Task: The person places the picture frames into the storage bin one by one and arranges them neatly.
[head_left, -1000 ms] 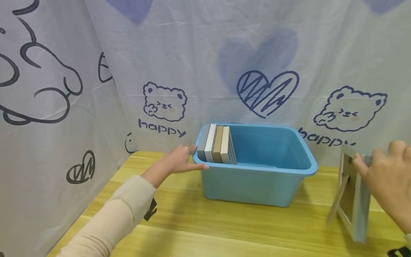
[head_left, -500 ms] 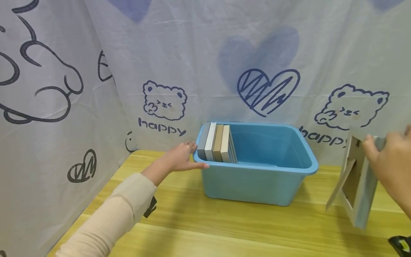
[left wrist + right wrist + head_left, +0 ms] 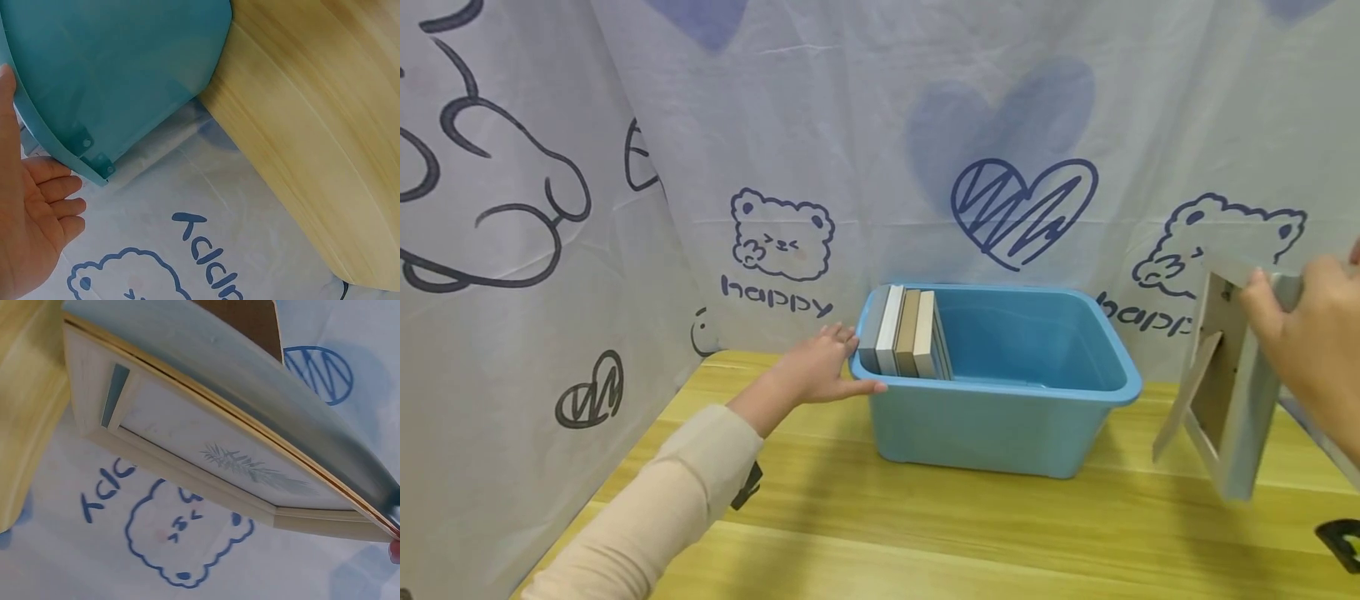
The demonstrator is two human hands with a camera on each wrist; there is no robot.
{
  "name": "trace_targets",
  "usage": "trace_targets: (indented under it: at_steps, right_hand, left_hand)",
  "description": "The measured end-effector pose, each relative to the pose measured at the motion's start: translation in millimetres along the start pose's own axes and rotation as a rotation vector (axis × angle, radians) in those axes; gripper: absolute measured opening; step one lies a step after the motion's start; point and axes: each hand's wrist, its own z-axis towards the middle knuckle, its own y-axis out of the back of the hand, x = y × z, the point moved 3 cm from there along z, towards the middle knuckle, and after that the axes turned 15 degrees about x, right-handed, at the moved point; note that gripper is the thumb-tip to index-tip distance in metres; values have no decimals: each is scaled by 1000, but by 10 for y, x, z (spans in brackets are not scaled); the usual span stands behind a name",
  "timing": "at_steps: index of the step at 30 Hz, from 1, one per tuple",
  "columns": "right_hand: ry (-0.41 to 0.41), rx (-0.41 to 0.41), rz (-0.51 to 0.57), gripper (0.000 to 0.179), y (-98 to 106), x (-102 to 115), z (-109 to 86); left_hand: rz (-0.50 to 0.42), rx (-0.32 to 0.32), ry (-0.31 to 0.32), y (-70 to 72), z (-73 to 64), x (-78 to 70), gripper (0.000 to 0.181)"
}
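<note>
At the left end of a blue plastic bin (image 3: 985, 429), my left hand (image 3: 816, 367) rests on the rim corner, thumb along the front and fingers at the side. In the left wrist view its fingers (image 3: 65, 187) lie loosely bent beside the rim. Several slim rectangular pieces (image 3: 907, 333), grey, white, tan and cream, stand upright inside the bin's left end. My right hand (image 3: 1315, 342) grips a picture frame (image 3: 1255, 400) by its top, right of the bin. The frame's brown back and swung-out stand face left; its leaf print (image 3: 250, 472) shows in the right wrist view.
The bin stands on a yellow wood-grain table (image 3: 850, 533), close to a white cloth backdrop (image 3: 880, 150) printed with hearts and bears. Another cloth hangs at the left. A flat grey-blue edge (image 3: 1326, 446) shows below my right hand.
My right hand has lifted the picture frame higher above the table, and its stand still sticks out. My left hand stays at the bin's corner.
</note>
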Motion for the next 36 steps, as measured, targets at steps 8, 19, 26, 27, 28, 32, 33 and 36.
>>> trace_targets:
  at_steps: [8, 19, 26, 27, 28, 32, 33, 36]
  right_hand:
    - [29, -15, 5, 74, 122, 160, 85]
    - [53, -75, -58, 63, 263, 438, 276]
    - [50, -464, 63, 53, 151, 725, 340]
    - [52, -510, 82, 53, 130, 759, 353]
    - [52, -539, 99, 53, 117, 785, 367]
    - [44, -576, 158, 54, 104, 900, 451]
    - [42, -580, 163, 54, 103, 928, 470]
    - [40, -572, 151, 52, 94, 1013, 515]
  left_hand:
    - [0, -23, -14, -25, -9, 7, 90]
    - [-26, -32, -34, -44, 10, 35, 90]
    - [-18, -30, -30, -88, -38, 48, 89]
    - [-20, -33, -32, -95, -43, 49, 89]
    - [-27, -38, -34, -101, -43, 49, 89]
    - [-60, -62, -45, -102, -17, 52, 88]
    - [-65, -65, -46, -98, -7, 52, 88]
    - [-68, -70, -52, -80, 13, 41, 88]
